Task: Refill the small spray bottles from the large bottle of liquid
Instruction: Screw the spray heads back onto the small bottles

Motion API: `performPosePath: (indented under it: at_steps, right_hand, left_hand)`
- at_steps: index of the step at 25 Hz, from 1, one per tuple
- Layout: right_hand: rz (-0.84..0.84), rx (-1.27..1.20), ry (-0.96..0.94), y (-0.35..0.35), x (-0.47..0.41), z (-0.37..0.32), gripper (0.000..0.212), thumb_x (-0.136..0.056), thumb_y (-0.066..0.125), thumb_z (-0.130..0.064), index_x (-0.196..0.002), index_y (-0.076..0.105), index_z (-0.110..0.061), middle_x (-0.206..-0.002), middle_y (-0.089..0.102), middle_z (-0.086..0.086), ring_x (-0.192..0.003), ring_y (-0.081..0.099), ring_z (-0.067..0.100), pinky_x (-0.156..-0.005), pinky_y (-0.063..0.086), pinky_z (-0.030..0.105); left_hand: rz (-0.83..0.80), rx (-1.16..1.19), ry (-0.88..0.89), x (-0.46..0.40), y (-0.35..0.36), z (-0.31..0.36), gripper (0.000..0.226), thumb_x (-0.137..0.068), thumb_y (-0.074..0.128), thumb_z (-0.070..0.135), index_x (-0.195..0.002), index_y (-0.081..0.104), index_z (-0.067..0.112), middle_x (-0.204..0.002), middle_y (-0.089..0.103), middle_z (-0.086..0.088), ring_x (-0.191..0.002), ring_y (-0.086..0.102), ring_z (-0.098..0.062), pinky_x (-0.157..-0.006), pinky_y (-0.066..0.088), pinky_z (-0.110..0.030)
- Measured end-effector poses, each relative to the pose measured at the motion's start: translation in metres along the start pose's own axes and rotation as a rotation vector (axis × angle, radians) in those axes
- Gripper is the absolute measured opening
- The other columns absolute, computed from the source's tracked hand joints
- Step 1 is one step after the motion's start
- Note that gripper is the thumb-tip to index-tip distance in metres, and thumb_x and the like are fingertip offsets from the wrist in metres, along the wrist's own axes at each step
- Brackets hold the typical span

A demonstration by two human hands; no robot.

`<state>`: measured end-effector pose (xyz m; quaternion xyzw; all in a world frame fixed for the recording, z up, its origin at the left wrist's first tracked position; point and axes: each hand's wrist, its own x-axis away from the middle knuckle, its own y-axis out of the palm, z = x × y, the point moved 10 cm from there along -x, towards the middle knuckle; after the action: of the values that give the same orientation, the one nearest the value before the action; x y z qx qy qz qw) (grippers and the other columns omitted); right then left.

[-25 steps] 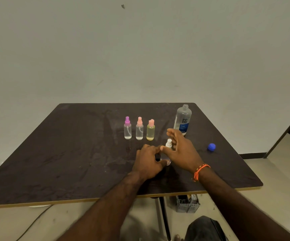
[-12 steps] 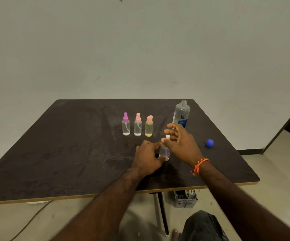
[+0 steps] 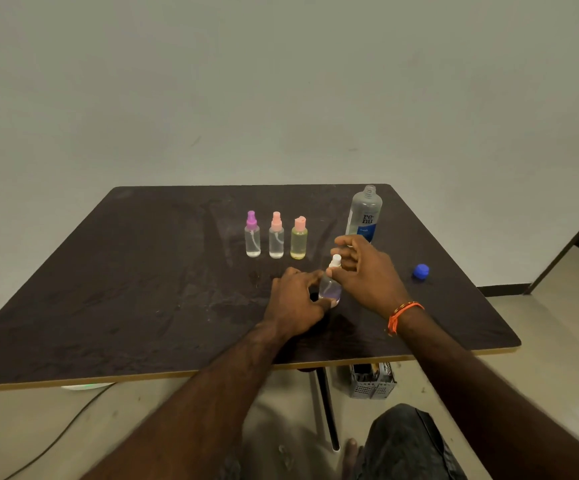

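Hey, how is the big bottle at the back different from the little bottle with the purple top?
The large bottle is much taller and wider than the purple-topped spray bottle. The large bottle stands uncapped with its neck open; the purple-topped spray bottle has its sprayer on. The large bottle carries a blue and white label; the purple-topped one is plain. Both are clear, upright on the table, and touched by neither hand.

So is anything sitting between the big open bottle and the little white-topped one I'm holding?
Only your right hand, at the white-topped bottle, lies on the line to the large bottle. No object stands between them; the three small bottles stand off to the left.
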<state>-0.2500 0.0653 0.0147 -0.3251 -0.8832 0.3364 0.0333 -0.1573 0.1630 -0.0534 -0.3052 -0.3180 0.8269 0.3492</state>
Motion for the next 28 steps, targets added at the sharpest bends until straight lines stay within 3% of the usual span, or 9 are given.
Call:
performPosePath:
  at_steps: [2, 6, 8, 13, 16, 19, 22, 25, 28]
  right_hand:
    - [-0.027, -0.025, 0.009, 0.003, 0.0, 0.003, 0.047, -0.088, 0.073, -0.016, -0.13, 0.055, -0.023, -0.119, 0.07, -0.003, -0.101, 0.065, 0.004, -0.096, 0.054, 0.027]
    - [0.176, 0.116, -0.003, -0.004, 0.003, -0.001, 0.038, -0.08, 0.082, -0.024, -0.105, 0.054, -0.027, -0.094, 0.065, -0.01, -0.087, 0.065, 0.007, -0.082, 0.056, 0.026]
    - [0.209, 0.104, -0.014, -0.003, 0.007, -0.002, 0.039, -0.079, 0.083, -0.03, -0.104, 0.053, -0.028, -0.092, 0.063, -0.013, -0.086, 0.065, 0.007, -0.079, 0.055, 0.024]
    - [0.106, 0.086, 0.084, 0.016, 0.019, 0.025, 0.048, -0.084, 0.076, -0.043, -0.123, 0.058, -0.022, -0.112, 0.068, -0.007, -0.095, 0.063, 0.006, -0.084, 0.053, 0.025]
    - [0.044, -0.011, 0.137, 0.034, 0.021, 0.034, 0.05, -0.087, 0.073, -0.043, -0.129, 0.058, -0.02, -0.12, 0.069, -0.003, -0.097, 0.063, 0.005, -0.081, 0.049, 0.019]
    - [-0.009, -0.017, 0.07, 0.057, 0.014, 0.011, 0.045, -0.089, 0.07, -0.04, -0.129, 0.06, -0.023, -0.115, 0.07, -0.004, -0.099, 0.063, 0.005, -0.081, 0.047, 0.016]
    - [-0.085, -0.005, 0.017, 0.094, 0.003, -0.014, 0.043, -0.092, 0.066, -0.034, -0.133, 0.062, -0.023, -0.112, 0.072, -0.004, -0.107, 0.064, 0.009, -0.095, 0.047, 0.023]
    - [-0.116, -0.04, 0.021, 0.128, -0.014, -0.034, 0.036, -0.091, 0.064, -0.027, -0.126, 0.067, -0.019, -0.112, 0.074, -0.002, -0.108, 0.067, 0.013, -0.098, 0.051, 0.029]
    - [-0.156, -0.059, 0.013, 0.159, -0.033, -0.052, 0.024, -0.087, 0.056, -0.017, -0.104, 0.073, -0.021, -0.095, 0.075, -0.006, -0.09, 0.069, 0.011, -0.086, 0.056, 0.032]
  left_hand:
    - [-0.013, -0.004, -0.007, -0.001, 0.003, -0.003, 0.043, -0.081, 0.067, 0.06, -0.117, 0.07, 0.037, -0.1, 0.071, 0.019, -0.103, 0.056, -0.01, -0.095, 0.05, -0.047]
    - [0.002, -0.011, -0.013, -0.002, 0.002, -0.004, 0.037, -0.083, 0.072, 0.052, -0.115, 0.072, 0.034, -0.103, 0.072, 0.014, -0.106, 0.054, -0.014, -0.097, 0.047, -0.048]
    - [-0.002, -0.022, -0.02, -0.001, -0.001, -0.001, 0.034, -0.086, 0.076, 0.046, -0.116, 0.072, 0.032, -0.107, 0.072, 0.011, -0.109, 0.052, -0.015, -0.098, 0.043, -0.046]
    - [-0.057, -0.002, -0.002, 0.002, -0.003, 0.001, 0.029, -0.08, 0.066, 0.049, -0.108, 0.068, 0.039, -0.091, 0.065, 0.021, -0.104, 0.056, -0.015, -0.099, 0.046, -0.05]
    - [-0.042, -0.052, 0.003, 0.006, -0.018, -0.003, 0.019, -0.083, 0.072, 0.044, -0.099, 0.067, 0.035, -0.084, 0.057, 0.022, -0.104, 0.049, -0.013, -0.094, 0.042, -0.044]
    - [-0.018, -0.081, -0.025, 0.013, -0.044, -0.028, 0.018, -0.079, 0.071, 0.05, -0.09, 0.064, 0.037, -0.079, 0.059, 0.023, -0.099, 0.051, -0.012, -0.093, 0.046, -0.045]
    - [0.036, -0.118, -0.099, 0.018, -0.075, -0.068, 0.03, -0.078, 0.068, 0.058, -0.102, 0.068, 0.038, -0.086, 0.066, 0.022, -0.101, 0.056, -0.011, -0.095, 0.048, -0.046]
    - [0.097, -0.195, -0.187, 0.018, -0.103, -0.1, 0.033, -0.085, 0.066, 0.053, -0.114, 0.069, 0.036, -0.091, 0.07, 0.015, -0.103, 0.054, -0.014, -0.094, 0.044, -0.042]
    - [0.145, -0.223, -0.244, 0.008, -0.121, -0.127, 0.027, -0.084, 0.059, 0.055, -0.1, 0.066, 0.035, -0.081, 0.067, 0.015, -0.096, 0.059, -0.018, -0.089, 0.047, -0.043]
